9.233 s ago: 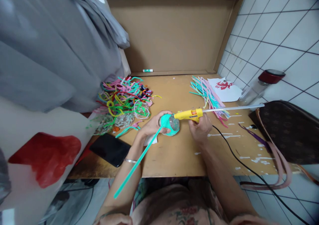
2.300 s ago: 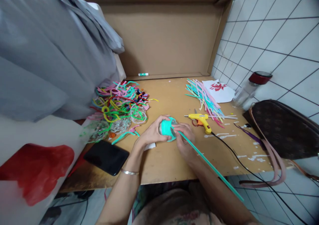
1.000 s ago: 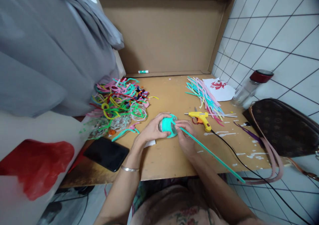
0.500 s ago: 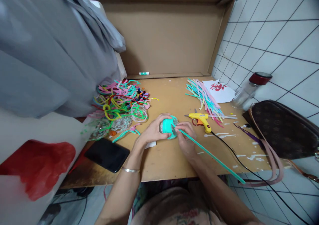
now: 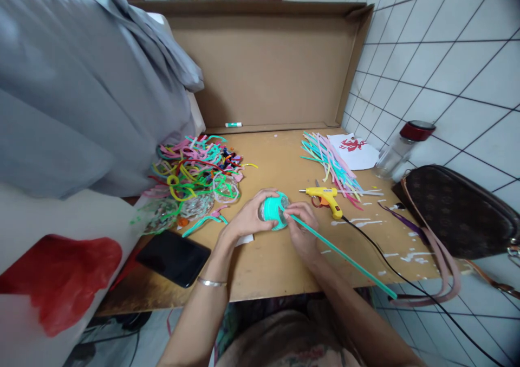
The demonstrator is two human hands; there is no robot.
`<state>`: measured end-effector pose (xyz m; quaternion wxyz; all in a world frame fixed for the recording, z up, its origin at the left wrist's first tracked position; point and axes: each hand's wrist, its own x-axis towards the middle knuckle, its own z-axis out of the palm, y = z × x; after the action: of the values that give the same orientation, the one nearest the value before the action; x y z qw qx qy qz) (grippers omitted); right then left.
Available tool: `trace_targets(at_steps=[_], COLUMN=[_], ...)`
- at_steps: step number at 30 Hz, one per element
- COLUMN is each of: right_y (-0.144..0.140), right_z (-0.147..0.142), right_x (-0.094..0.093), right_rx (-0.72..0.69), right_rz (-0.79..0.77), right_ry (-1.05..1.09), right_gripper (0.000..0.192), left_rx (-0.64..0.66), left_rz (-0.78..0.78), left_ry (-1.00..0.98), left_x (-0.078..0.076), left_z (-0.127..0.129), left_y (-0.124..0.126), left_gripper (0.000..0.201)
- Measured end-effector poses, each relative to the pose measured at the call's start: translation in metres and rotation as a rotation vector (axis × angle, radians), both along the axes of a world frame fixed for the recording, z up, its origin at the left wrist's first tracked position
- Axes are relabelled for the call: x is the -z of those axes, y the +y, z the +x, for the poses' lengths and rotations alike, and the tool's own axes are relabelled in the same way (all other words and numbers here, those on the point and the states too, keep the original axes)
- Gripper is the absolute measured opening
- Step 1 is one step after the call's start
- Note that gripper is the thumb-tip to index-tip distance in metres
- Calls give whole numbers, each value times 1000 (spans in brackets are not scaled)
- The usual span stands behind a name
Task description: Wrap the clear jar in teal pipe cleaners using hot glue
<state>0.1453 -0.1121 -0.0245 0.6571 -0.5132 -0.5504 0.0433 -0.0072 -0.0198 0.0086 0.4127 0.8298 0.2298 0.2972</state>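
My left hand (image 5: pixel 254 215) is wrapped around a small clear jar (image 5: pixel 273 211) lying on its side, with turquoise pipe cleaner wound around its wall. Between the fingertips of my right hand (image 5: pixel 303 227) is a turquoise pipe cleaner (image 5: pixel 345 256), pinched close to the jar's right end. Its near end meets the wound band, and its long free end slants down to the right past the table's front edge. Just right of my right hand lies a yellow hot glue gun (image 5: pixel 325 196), nozzle pointing left.
Left stand a tangled heap of coloured pipe cleaners (image 5: pixel 195 166) and a black phone (image 5: pixel 174 258). Straight pipe cleaners (image 5: pixel 331 161) lie at the right, near a glass bottle (image 5: pixel 400 150) and a brown bag (image 5: pixel 459 210). A cardboard panel (image 5: pixel 268 69) closes the back; the glue gun's cord (image 5: pixel 377 253) crosses the right side.
The view has shifted slightly, so the background sits a little lower. Both hands keep their hold on the jar and the pipe cleaner, with hardly any movement.
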Motion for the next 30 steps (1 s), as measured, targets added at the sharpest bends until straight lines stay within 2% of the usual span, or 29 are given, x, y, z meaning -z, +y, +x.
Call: trace_targets(at_steps=[24, 30], right_y=[0, 1], right_z=[-1, -1], right_x=[-1, -1], right_rx=[-17, -31], right_rz=[-11, -1], right_ry=[5, 8], right_gripper=[10, 10], left_rx=[25, -33], left_rz=[25, -32], left_ry=[-2, 75], left_x=[0, -3], left_z=[0, 0], left_y=[0, -3], left_gripper=[61, 81])
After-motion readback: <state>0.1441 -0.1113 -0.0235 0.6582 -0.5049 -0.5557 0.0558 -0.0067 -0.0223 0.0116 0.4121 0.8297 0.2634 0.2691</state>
